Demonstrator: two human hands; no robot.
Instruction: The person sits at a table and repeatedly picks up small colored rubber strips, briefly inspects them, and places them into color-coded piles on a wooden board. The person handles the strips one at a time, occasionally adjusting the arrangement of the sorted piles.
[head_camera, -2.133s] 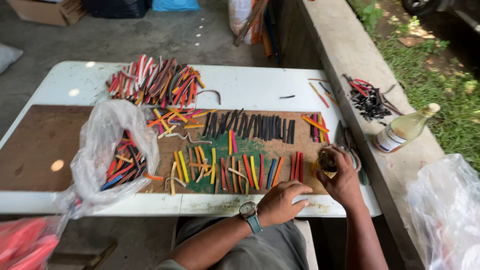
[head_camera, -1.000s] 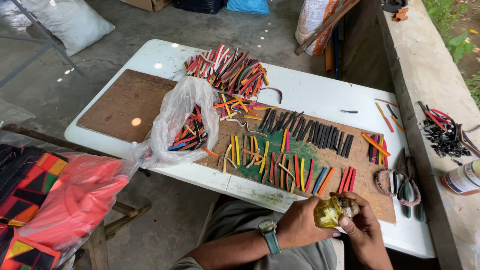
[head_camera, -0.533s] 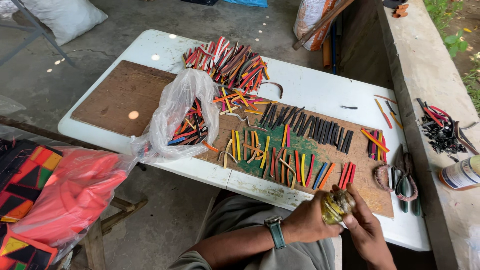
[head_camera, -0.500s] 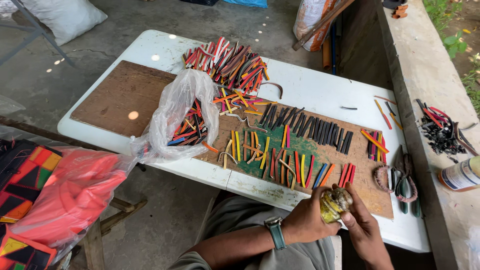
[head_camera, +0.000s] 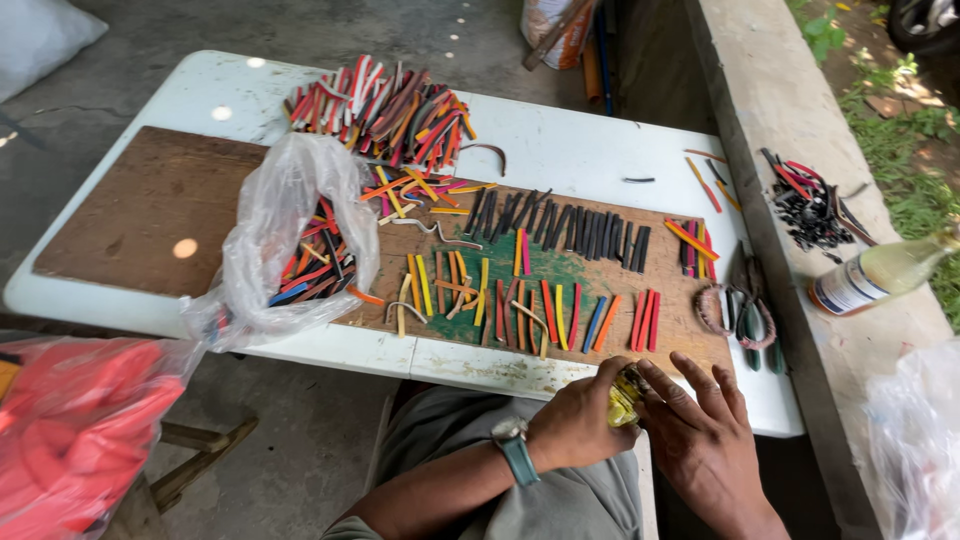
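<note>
My left hand (head_camera: 578, 422), with a wristwatch on its wrist, is closed around a small yellowish object (head_camera: 624, 399) at the near edge of the white table (head_camera: 570, 150). My right hand (head_camera: 700, 430) lies against that object from the right, fingers spread over it. What the object is stays unclear, as the hands cover most of it. Just beyond my hands, rows of short coloured strips (head_camera: 520, 300) and dark strips (head_camera: 570, 225) lie on a brown board (head_camera: 690, 330).
A clear plastic bag (head_camera: 285, 235) holding coloured strips sits on the board at left. A heap of strips (head_camera: 385, 100) lies at the back. Scissors (head_camera: 750, 315) rest at right. On the concrete ledge stand a bottle (head_camera: 875, 275) and dark scraps (head_camera: 805, 205). Red bag (head_camera: 70, 430) lower left.
My hands have come back from the board's right end to the near table edge and now cup the yellowish object together. The view has swung left and back.
</note>
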